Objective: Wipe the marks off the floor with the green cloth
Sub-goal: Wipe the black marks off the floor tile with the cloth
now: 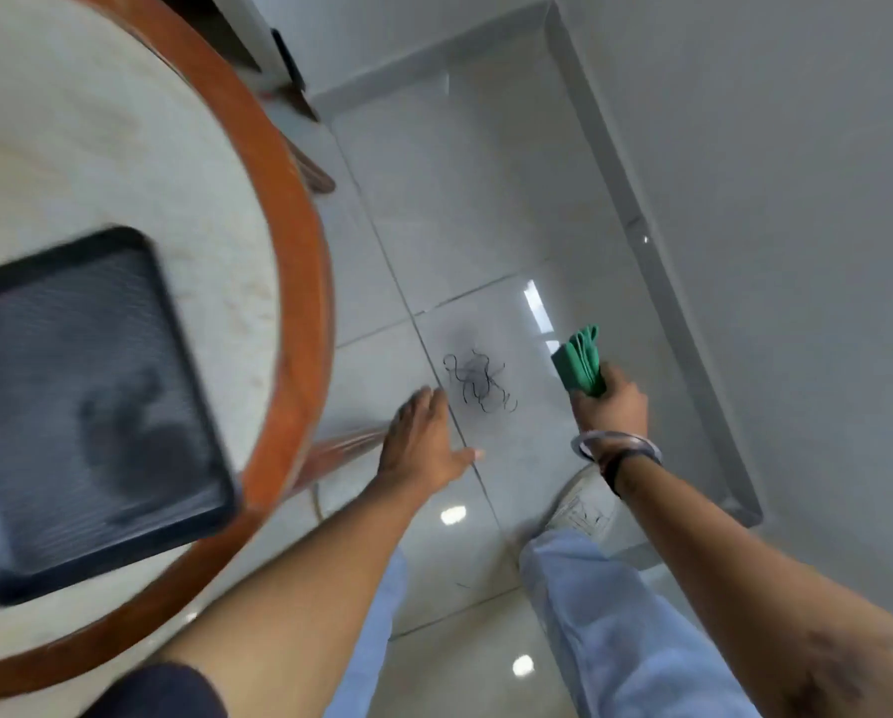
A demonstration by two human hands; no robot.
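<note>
Black scribbled marks [478, 380] lie on the glossy white tiled floor [465, 209], beside a grout line. My right hand [613, 401] grips a folded green cloth [581, 361], held in the air to the right of the marks; the cloth sticks up out of the fist. A metal bangle circles that wrist. My left hand [423, 437] is stretched out flat with fingers together and holds nothing, just left of and below the marks.
A round table [299, 282] with a wooden rim and pale top fills the left, with a black tray [87, 406] on it. Wooden table legs show under it. A grey wall skirting [657, 272] runs along the right. My legs in light jeans and a shoe [584, 505] stand below the marks.
</note>
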